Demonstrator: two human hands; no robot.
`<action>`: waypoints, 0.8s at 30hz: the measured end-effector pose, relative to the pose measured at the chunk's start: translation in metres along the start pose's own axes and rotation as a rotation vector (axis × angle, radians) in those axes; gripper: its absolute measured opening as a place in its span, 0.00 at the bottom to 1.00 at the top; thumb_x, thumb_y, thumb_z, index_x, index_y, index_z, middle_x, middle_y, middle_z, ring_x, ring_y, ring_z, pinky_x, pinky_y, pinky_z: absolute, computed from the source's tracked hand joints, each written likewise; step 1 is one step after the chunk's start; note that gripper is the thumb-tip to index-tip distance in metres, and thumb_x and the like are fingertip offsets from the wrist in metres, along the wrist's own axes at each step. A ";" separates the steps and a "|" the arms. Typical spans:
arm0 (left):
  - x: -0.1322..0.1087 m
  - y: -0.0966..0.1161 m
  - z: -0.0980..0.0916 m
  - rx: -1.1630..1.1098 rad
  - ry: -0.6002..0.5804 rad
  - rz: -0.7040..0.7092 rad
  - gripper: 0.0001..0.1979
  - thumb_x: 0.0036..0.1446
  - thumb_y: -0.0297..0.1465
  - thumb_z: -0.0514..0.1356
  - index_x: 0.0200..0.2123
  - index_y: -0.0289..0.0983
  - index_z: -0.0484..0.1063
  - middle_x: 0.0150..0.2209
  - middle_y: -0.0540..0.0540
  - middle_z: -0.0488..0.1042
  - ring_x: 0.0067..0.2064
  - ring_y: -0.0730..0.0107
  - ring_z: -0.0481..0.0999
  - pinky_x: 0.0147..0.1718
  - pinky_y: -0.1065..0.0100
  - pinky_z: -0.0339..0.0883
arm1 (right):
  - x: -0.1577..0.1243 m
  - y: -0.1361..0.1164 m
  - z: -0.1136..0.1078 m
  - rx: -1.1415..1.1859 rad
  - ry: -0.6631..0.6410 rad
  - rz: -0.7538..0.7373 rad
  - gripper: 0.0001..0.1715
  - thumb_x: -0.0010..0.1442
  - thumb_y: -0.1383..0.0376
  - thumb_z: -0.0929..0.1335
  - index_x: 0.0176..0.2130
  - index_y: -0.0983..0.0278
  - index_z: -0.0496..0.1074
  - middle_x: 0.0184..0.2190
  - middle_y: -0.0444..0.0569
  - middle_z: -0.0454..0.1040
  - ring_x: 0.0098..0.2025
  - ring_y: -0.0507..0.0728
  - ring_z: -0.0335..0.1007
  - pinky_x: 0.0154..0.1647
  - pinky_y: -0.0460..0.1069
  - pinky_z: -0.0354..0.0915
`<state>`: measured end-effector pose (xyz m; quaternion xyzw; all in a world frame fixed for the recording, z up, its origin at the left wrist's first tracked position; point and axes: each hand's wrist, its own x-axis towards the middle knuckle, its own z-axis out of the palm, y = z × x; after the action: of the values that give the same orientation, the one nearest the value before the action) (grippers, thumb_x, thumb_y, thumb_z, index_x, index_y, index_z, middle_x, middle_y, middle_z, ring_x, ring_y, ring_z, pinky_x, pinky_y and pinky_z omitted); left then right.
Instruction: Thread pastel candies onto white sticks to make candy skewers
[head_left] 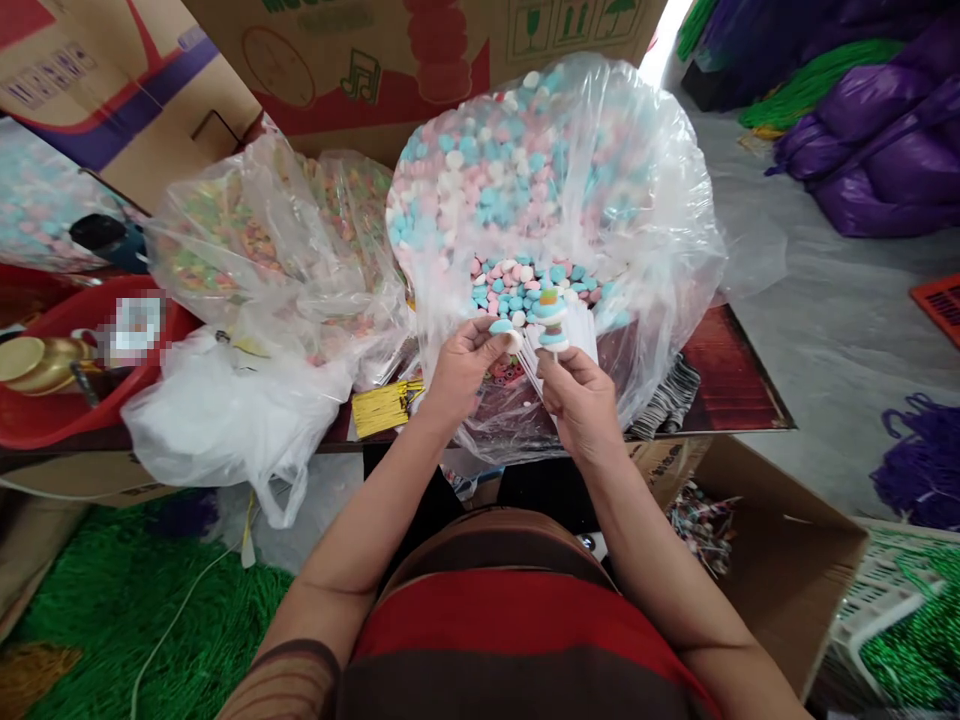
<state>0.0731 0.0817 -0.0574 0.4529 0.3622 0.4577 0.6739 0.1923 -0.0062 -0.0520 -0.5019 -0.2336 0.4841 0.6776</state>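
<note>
Between thumb and fingertips, my left hand (463, 368) pinches a blue-and-white marshmallow candy (501, 327). Close by on the right, my right hand (583, 395) grips the lower end of a candy skewer (552, 312), held upright. Blue, white and brownish pieces are stacked on it, with an orange-and-green one at the top. Behind both hands, a big clear plastic bag (637, 170) lies open, full of pink, blue and white candies (517, 285). White strips or sticks (579, 328) lie beside the skewer, partly hidden by my right hand.
Left of the big bag are a bag of colourful gummies (232, 225), a white plastic bag (232, 400), yellow ties (381, 408) and a red basin (82, 425). Cardboard boxes (360, 110) stand behind. An open carton (787, 540) with wrapped sticks sits low right, near the dark red table's edge (742, 385).
</note>
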 end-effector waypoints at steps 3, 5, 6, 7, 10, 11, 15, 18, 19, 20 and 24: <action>-0.022 -0.008 0.010 -0.043 0.012 0.045 0.25 0.42 0.46 0.78 0.38 0.39 0.75 0.33 0.52 0.79 0.33 0.75 0.76 0.36 0.72 0.71 | -0.001 0.006 0.012 -0.069 0.007 -0.021 0.21 0.49 0.52 0.78 0.33 0.60 0.71 0.28 0.40 0.70 0.22 0.47 0.54 0.19 0.44 0.51; -0.029 -0.011 0.009 -0.016 0.020 0.041 0.23 0.46 0.47 0.76 0.39 0.40 0.76 0.33 0.52 0.79 0.34 0.73 0.76 0.38 0.70 0.71 | -0.002 0.010 0.014 -0.093 0.027 -0.022 0.21 0.49 0.51 0.78 0.33 0.60 0.71 0.27 0.40 0.70 0.23 0.48 0.56 0.20 0.45 0.51; -0.030 -0.012 0.007 0.000 0.031 0.034 0.22 0.48 0.47 0.75 0.39 0.40 0.76 0.32 0.52 0.79 0.33 0.73 0.76 0.37 0.70 0.71 | -0.002 0.010 0.013 -0.099 0.038 -0.016 0.20 0.49 0.51 0.78 0.33 0.60 0.71 0.25 0.39 0.69 0.22 0.48 0.56 0.19 0.45 0.51; -0.031 -0.012 0.003 0.011 0.044 0.026 0.22 0.49 0.47 0.74 0.39 0.40 0.77 0.31 0.52 0.78 0.33 0.73 0.75 0.37 0.69 0.70 | -0.002 0.010 0.012 -0.103 0.052 -0.010 0.20 0.49 0.52 0.78 0.32 0.60 0.71 0.24 0.39 0.68 0.21 0.47 0.54 0.19 0.45 0.50; -0.032 -0.010 -0.007 0.032 0.034 -0.002 0.22 0.48 0.48 0.74 0.37 0.39 0.79 0.30 0.52 0.77 0.31 0.74 0.73 0.35 0.70 0.68 | 0.001 0.008 0.008 -0.097 0.112 -0.011 0.21 0.46 0.52 0.78 0.30 0.60 0.70 0.20 0.36 0.63 0.18 0.46 0.50 0.18 0.45 0.48; -0.033 -0.009 -0.008 0.040 0.006 -0.013 0.22 0.47 0.48 0.75 0.37 0.38 0.80 0.30 0.52 0.77 0.32 0.74 0.73 0.36 0.70 0.68 | 0.001 0.007 0.008 -0.095 0.125 -0.015 0.21 0.45 0.52 0.79 0.29 0.60 0.69 0.19 0.36 0.63 0.18 0.46 0.49 0.18 0.45 0.47; -0.039 -0.006 -0.006 0.078 -0.072 0.015 0.23 0.46 0.46 0.76 0.42 0.40 0.79 0.30 0.54 0.75 0.33 0.75 0.72 0.37 0.72 0.67 | 0.001 0.007 0.009 -0.114 0.085 -0.015 0.24 0.44 0.49 0.80 0.27 0.60 0.69 0.18 0.36 0.62 0.18 0.46 0.48 0.18 0.45 0.46; -0.041 -0.006 -0.004 0.153 -0.075 0.081 0.23 0.49 0.44 0.75 0.45 0.41 0.79 0.28 0.55 0.73 0.31 0.76 0.71 0.35 0.73 0.66 | -0.001 0.008 0.007 -0.130 0.011 0.013 0.26 0.45 0.46 0.79 0.28 0.61 0.72 0.17 0.36 0.60 0.18 0.46 0.46 0.19 0.45 0.43; -0.041 -0.006 -0.005 0.197 -0.084 0.100 0.23 0.50 0.45 0.74 0.45 0.40 0.79 0.30 0.53 0.76 0.33 0.75 0.73 0.37 0.72 0.67 | -0.002 0.007 0.006 -0.130 -0.013 0.026 0.26 0.46 0.46 0.79 0.28 0.62 0.72 0.18 0.36 0.60 0.18 0.45 0.45 0.19 0.46 0.42; -0.041 -0.006 -0.006 0.242 -0.091 0.121 0.22 0.51 0.45 0.74 0.45 0.40 0.80 0.34 0.51 0.79 0.36 0.72 0.75 0.41 0.70 0.68 | -0.003 0.007 0.005 -0.129 -0.032 0.038 0.26 0.46 0.46 0.79 0.28 0.62 0.73 0.18 0.37 0.61 0.18 0.45 0.44 0.19 0.46 0.41; -0.038 -0.005 -0.009 0.284 -0.066 0.157 0.20 0.51 0.47 0.73 0.41 0.40 0.83 0.42 0.46 0.83 0.46 0.65 0.79 0.50 0.65 0.70 | -0.008 0.003 0.002 -0.119 -0.114 0.072 0.23 0.53 0.47 0.76 0.28 0.62 0.72 0.22 0.39 0.65 0.19 0.45 0.44 0.19 0.47 0.41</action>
<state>0.0543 0.0470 -0.0619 0.5855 0.3644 0.4380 0.5766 0.1861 -0.0128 -0.0523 -0.5209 -0.2819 0.5212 0.6145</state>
